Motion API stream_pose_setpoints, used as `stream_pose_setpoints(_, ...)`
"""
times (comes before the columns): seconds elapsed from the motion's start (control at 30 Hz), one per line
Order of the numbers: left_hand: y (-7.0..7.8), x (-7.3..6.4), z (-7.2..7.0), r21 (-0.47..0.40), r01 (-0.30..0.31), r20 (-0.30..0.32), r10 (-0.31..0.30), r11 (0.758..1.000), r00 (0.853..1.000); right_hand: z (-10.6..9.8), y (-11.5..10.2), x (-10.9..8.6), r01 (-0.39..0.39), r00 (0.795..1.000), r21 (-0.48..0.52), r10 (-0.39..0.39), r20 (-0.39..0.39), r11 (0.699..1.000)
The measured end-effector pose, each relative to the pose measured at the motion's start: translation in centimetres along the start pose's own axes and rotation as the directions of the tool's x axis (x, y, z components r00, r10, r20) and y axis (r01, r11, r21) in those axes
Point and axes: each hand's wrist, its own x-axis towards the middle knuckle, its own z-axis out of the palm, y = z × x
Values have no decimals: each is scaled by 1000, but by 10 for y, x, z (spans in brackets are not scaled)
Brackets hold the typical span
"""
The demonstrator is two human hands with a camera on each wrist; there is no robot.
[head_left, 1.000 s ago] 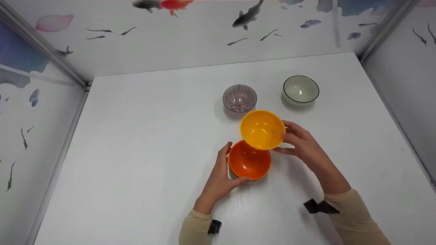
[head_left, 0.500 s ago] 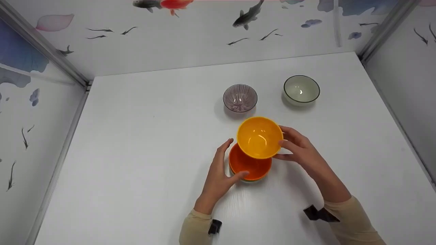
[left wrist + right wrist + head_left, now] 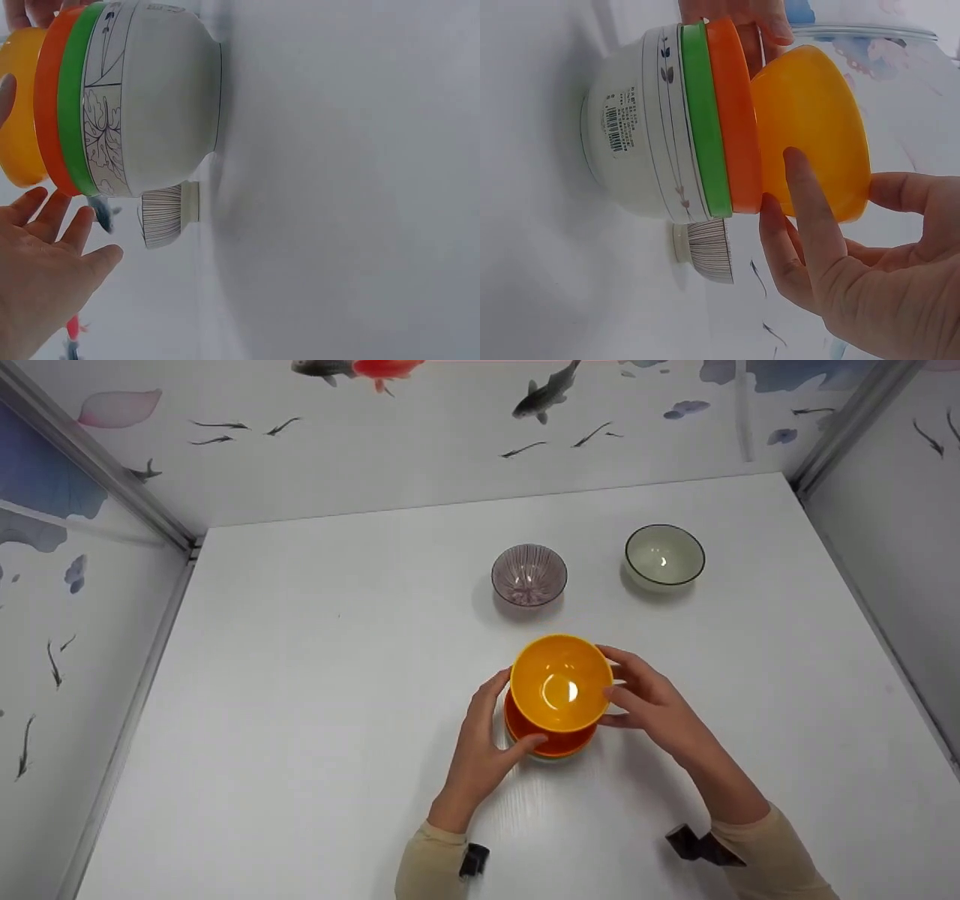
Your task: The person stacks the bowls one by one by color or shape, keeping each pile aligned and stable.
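A yellow bowl point(image 3: 559, 671) is in my right hand point(image 3: 652, 703), which pinches its rim and side between thumb and fingers. It is tilted and its lower part dips into the orange bowl point(image 3: 559, 746). Beneath that, the left wrist view shows a green bowl point(image 3: 73, 97) nested in a white patterned bowl point(image 3: 169, 97), which stands on the table. My left hand point(image 3: 476, 739) curves loosely around the left side of the stack. Its fingertips are right at the orange rim, and its thumb reaches over the near edge. Nothing is gripped by this hand.
Behind the stack stands a purple ribbed glass bowl point(image 3: 529, 577). Farther right is a pale green bowl point(image 3: 664, 556) with a dark rim. White panels with painted fish enclose the white table point(image 3: 300, 697) at the back and sides.
My right hand has brought the yellow bowl toward me and left, from behind the orange bowl to over it. My left hand has loosened slightly from the orange rim while staying beside the stack.
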Motion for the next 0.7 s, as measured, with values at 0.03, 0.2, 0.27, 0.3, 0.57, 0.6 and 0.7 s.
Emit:
stream_pose_setpoints(0.03, 0, 0, 0, 5, 0, -3, 0, 1000, 1000, 1, 0, -1, 3, 1000, -4, -3, -3, 1000)
stream_pose_setpoints(0.2, 0, 0, 0, 9, -19, -18, 19, 1000, 1000, 4, 3, -4, 45, 999, -37, -45, -7, 998)
stream_pose_setpoints(0.27, 0, 0, -1, 7, -23, -20, 23, 1000, 1000, 6, 4, -5, 67, 997, -66, -68, -21, 996)
stream_pose_setpoints(0.3, -1, 0, -1, 8, -23, -19, 23, 1000, 1000, 7, 4, -5, 77, 996, -98, -80, -32, 992)
stream_pose_setpoints(0.57, -3, -3, -5, 17, -29, 6, 29, 999, 1000, 14, 7, -10, 126, 980, -384, -175, -94, 915)
stream_pose_setpoints(0.6, -3, -3, -6, 10, -33, 12, 33, 999, 999, 14, 8, -10, 135, 979, -390, -183, -89, 911)
stream_pose_setpoints(0.7, -5, -3, -7, 2, -50, 34, 50, 999, 998, 15, 12, -11, 157, 979, -395, -196, -58, 905)
